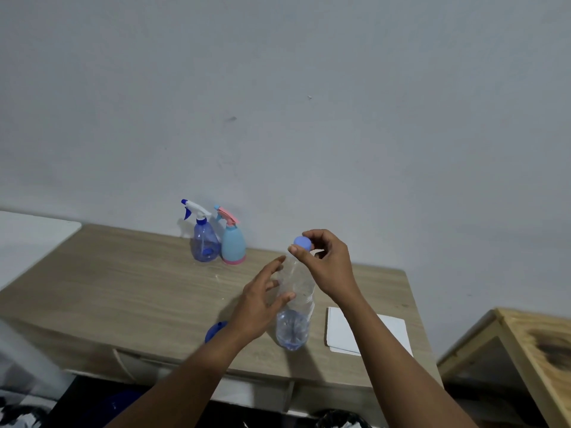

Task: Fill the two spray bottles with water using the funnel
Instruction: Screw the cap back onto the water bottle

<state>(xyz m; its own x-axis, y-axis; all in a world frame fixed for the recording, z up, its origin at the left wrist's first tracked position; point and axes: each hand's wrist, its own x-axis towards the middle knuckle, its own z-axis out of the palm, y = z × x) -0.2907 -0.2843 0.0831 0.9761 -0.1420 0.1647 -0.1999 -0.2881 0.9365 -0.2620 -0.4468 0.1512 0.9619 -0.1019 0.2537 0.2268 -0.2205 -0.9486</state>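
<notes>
A clear plastic water bottle [293, 322] stands on the wooden table [123, 288] with a little water at its bottom. My right hand [327, 264] pinches its blue cap [302, 242] at the top. My left hand [262, 304] is beside the bottle's left side, fingers spread and relaxed, the thumb touching its body. Two spray bottles stand at the back by the wall: a translucent blue one [204, 239] with a white-and-blue trigger and a light-blue one [233, 242] with a pink trigger. A blue funnel [214, 332] lies mostly hidden under my left wrist.
A white sheet of paper [343, 332] lies right of the bottle, partly under my right forearm. A light wooden piece of furniture [525, 350] stands at the right. A white surface [31, 239] sits at the far left.
</notes>
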